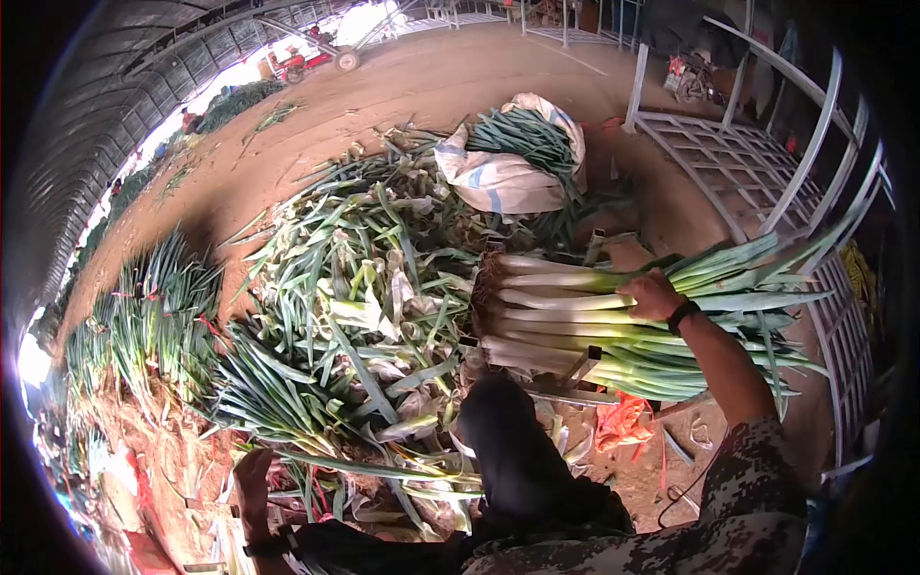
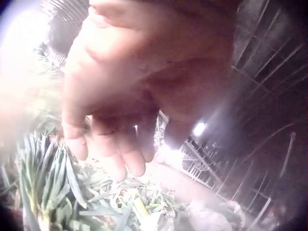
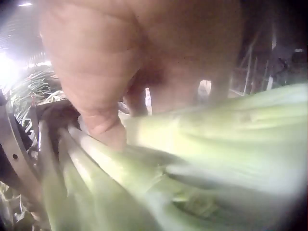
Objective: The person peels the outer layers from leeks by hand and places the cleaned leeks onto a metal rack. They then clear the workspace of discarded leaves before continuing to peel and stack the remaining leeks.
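Long green onions [image 1: 565, 316] lie side by side across a metal frame [image 1: 580, 369], roots at the left and green leaves at the right. On their pale-green stalks is the right hand [image 1: 655, 295], its fingers bent down around a stalk; the right wrist view shows the thumb and fingers [image 3: 108, 132] against the stalks [image 3: 96, 168]. At the lower left the left hand [image 1: 253, 471] hangs beside a bundle of onions [image 1: 273, 393], holding nothing. Its fingers [image 2: 113, 154] hang loosely in the left wrist view.
Trimmed leaves [image 1: 364, 278] are heaped left of the frame. Behind stands a white sack [image 1: 508, 182] of greens. More bundles [image 1: 149, 316] stand at the left, an orange bag [image 1: 623, 422] lies near the knee, and a metal rack [image 1: 747, 163] is at the right.
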The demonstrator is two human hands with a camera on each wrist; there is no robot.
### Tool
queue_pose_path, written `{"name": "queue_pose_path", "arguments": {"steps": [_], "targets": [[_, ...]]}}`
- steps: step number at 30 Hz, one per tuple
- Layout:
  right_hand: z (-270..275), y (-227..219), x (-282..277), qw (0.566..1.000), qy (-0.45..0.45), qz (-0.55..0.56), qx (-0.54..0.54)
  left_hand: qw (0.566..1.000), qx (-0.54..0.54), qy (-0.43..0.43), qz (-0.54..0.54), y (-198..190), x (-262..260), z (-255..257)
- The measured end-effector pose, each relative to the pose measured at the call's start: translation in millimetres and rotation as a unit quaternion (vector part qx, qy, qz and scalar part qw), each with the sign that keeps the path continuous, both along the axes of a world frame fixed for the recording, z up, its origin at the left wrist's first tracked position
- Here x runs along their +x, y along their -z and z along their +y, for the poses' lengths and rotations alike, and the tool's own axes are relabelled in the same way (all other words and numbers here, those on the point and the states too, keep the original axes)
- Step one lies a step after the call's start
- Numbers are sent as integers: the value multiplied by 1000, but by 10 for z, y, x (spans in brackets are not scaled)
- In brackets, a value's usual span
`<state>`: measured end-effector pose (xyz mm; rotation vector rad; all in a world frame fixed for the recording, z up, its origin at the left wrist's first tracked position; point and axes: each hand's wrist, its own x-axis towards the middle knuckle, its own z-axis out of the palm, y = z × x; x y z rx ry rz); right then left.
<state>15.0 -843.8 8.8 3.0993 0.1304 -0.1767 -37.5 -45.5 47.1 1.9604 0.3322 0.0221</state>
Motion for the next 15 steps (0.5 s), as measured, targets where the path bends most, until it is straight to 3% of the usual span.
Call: {"name": "queue_pose_path", "arguments": {"steps": [2, 6, 8, 9, 10, 12, 15], "targets": [[-13, -139, 45, 999, 9, 39, -7, 1000, -25, 9, 4, 284, -58, 221], [-126, -210, 158, 993, 39, 111, 15, 996, -36, 8, 77, 380, -284, 40], [-81, -316, 174, 992, 35, 120, 14, 996, -43, -14, 76, 172, -392, -364], [-36, -367, 188, 993, 39, 115, 10, 997, -62, 11, 34, 408, -409, -267], [-53, -361, 193, 993, 42, 112, 6, 996, -15, 3, 85, 401, -431, -277], [-118, -179, 173, 1000, -9, -14, -13, 992, -65, 19, 109, 468, -412, -259], [-91, 271, 94, 979, -37, -194, -51, 993, -37, -22, 107, 365, -387, -441]]}}
